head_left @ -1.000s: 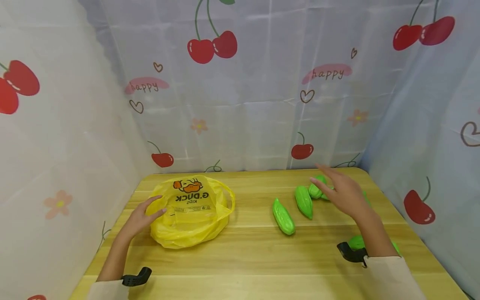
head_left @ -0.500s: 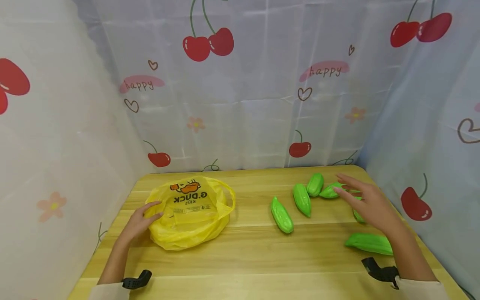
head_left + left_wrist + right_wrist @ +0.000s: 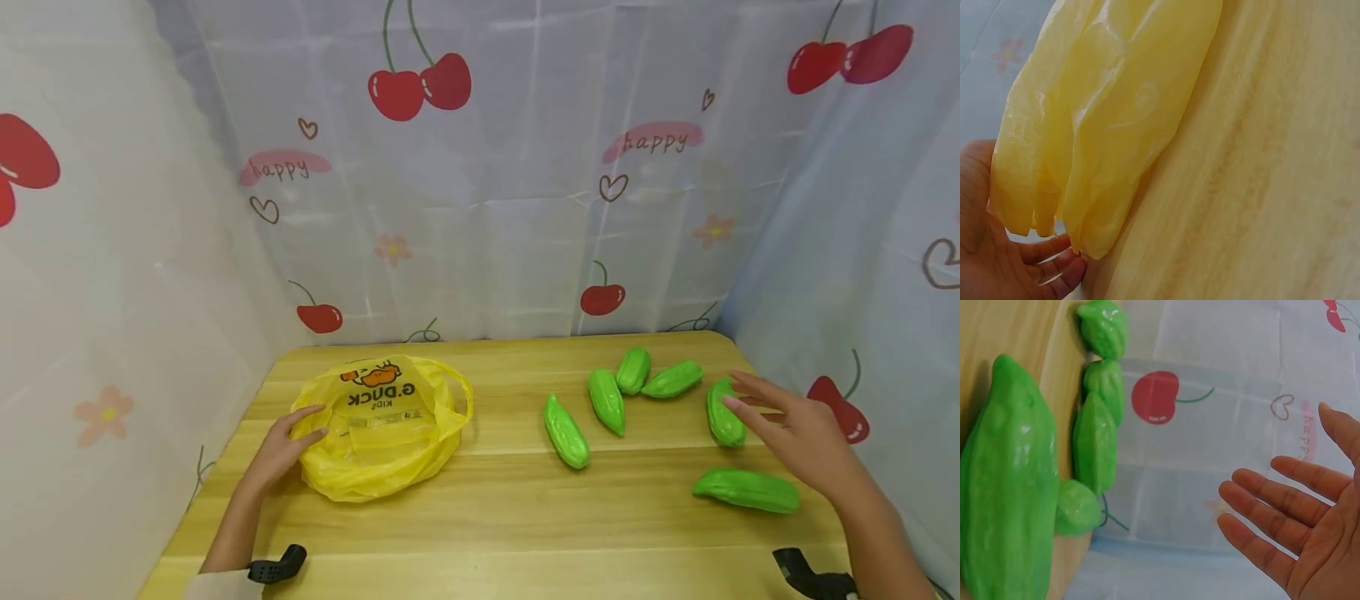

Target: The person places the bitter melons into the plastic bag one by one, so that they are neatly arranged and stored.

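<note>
A yellow plastic bag printed with a duck sits with its mouth spread on the left of the table. My left hand is at its left side, fingers and thumb apart and overlapping the rim; in the left wrist view the fingers reach beside the bag's crumpled edge. Over at the right, my right hand hovers with spread fingers holding nothing. Nearest to it is an upright-lying green bitter melon, shiny and ridged. Another bitter melon lies crosswise below, large in the right wrist view.
Several more green melons lie farther left: one by itself, then a loose cluster of a slanted melon, a short melon and a pointed melon. A cherry-print curtain surrounds the wooden table at the back and sides.
My right hand has moved right and toward me, from over the melon cluster to the right side, uncovering several melons. My left hand has lowered slightly onto the bag's edge.
</note>
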A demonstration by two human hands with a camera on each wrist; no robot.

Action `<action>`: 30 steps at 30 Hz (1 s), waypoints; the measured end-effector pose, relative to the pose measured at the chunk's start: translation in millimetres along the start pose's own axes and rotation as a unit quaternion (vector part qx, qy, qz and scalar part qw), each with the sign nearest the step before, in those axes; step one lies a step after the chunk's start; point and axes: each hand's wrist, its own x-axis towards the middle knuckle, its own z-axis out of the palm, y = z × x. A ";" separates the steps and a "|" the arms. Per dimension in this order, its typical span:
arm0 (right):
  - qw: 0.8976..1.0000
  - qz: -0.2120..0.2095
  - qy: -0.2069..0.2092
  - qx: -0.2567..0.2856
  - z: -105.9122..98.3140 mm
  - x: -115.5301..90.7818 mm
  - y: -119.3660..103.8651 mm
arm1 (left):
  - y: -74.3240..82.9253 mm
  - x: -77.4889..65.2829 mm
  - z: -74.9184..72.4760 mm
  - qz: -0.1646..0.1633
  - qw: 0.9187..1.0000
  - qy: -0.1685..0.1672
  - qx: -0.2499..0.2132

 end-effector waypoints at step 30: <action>0.996 0.084 -0.028 -0.028 7.5 -32.1 56.9 | -18.4 -7.4 10.4 0.012 0.991 0.074 -0.111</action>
